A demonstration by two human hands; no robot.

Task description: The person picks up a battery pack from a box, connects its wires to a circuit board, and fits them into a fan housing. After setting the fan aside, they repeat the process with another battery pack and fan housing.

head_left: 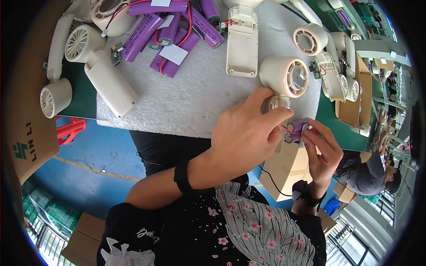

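Note:
At the front right of the foam-covered worktop, my left hand (244, 126) grips a cream handheld fan (277, 75) just below its round head. Most of the fan's handle is hidden behind that hand. My right hand (323, 153) pinches a purple battery pack (292, 134) between thumb and fingers, close to the handle. A red wire runs from the pack toward the fan. Something small and white shows at my right fingertips, against the pack. Whether the pack touches the handle, I cannot tell.
Several purple battery packs (141, 37) with wires lie piled at the back. An open fan housing (242, 44) rests behind my hands. Closed fans (111, 84) lie at the left, more fan parts (330, 75) at the right. An open cardboard box (364, 93) stands beyond; another person (366, 175) sits at far right.

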